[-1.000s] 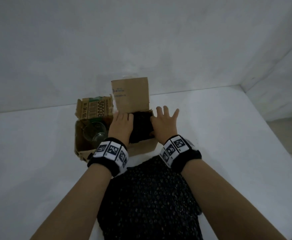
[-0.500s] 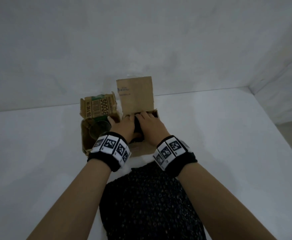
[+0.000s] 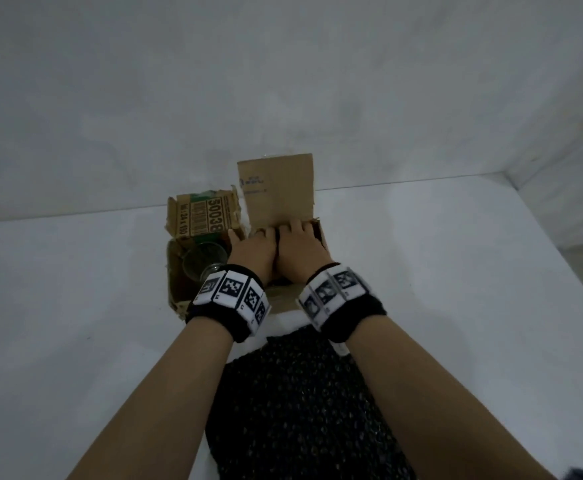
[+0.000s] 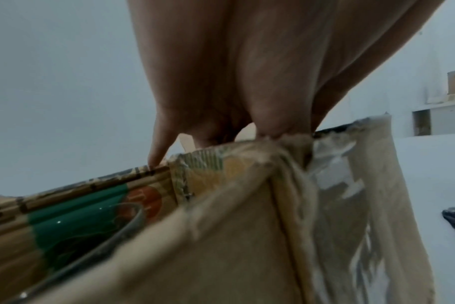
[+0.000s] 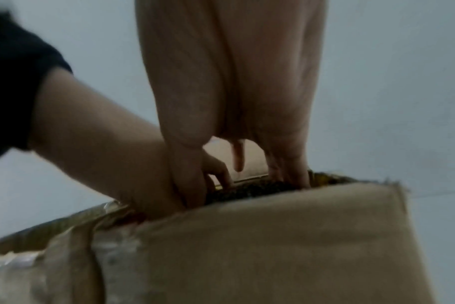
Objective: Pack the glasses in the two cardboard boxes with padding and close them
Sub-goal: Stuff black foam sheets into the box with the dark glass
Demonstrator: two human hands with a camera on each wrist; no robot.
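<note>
Because both boxes must end up padded and shut, I have them side by side on the white table [image 3: 75,341], close enough that I can work one and reach the other. Across the table's near part runs the dark padding sheet [image 3: 300,410], and its far end goes into the right box [image 3: 321,233], whose tall flap [image 3: 276,192] stands open at the back so it stays out of my way. My left hand [image 3: 253,252] and right hand [image 3: 297,247] sit pressed together inside that box, fingers bent down onto the dark padding, tucking it in; whether they actually grip it I cannot tell. Just beside it, the left box [image 3: 176,292] is open with a clear glass [image 3: 205,263] resting in it, no padding over it yet.
</note>
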